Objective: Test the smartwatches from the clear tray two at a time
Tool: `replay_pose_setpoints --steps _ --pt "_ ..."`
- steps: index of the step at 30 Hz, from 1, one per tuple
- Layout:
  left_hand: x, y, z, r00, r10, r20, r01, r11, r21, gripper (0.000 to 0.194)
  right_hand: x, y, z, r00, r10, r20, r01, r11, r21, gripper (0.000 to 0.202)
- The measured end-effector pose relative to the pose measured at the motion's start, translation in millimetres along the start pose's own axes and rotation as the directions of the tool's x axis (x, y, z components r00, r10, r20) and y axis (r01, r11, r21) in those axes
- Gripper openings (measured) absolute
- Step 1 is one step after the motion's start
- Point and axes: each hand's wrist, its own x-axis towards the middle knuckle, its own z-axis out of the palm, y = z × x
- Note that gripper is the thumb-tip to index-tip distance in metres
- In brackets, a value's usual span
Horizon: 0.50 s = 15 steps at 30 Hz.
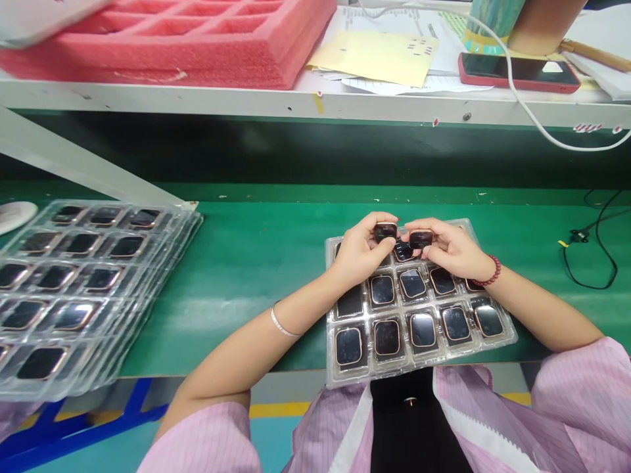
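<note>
My left hand pinches a smartwatch body with a dark screen and a gold rim. A second smartwatch body of the same look is held between the fingertips of my right hand. Both are raised over the far side of a clear plastic tray, close beside each other. Rows of watch bodies, such as this one, lie screen up in the tray's pockets. Just below and between my hands, another watch has some lit marks on its screen. My hands hide part of the far row.
On the left of the green bench stands a stack of clear trays with more watches. Above runs a white shelf bearing pink foam, papers and a phone. A white cable hangs down; a black cable lies right.
</note>
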Motion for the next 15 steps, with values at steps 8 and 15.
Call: replay_pose_setpoints --steps 8,15 --pt "-1.1 1.5 1.5 1.0 -0.014 -0.003 0.014 1.0 0.007 0.034 1.2 -2.3 -1.1 1.0 0.016 -0.017 -0.016 1.0 -0.003 0.037" --pt "-2.5 -0.7 1.1 1.0 -0.028 0.007 0.028 1.0 0.007 0.048 1.2 -0.6 -2.1 0.999 0.024 -0.026 -0.025 1.0 -0.013 0.039"
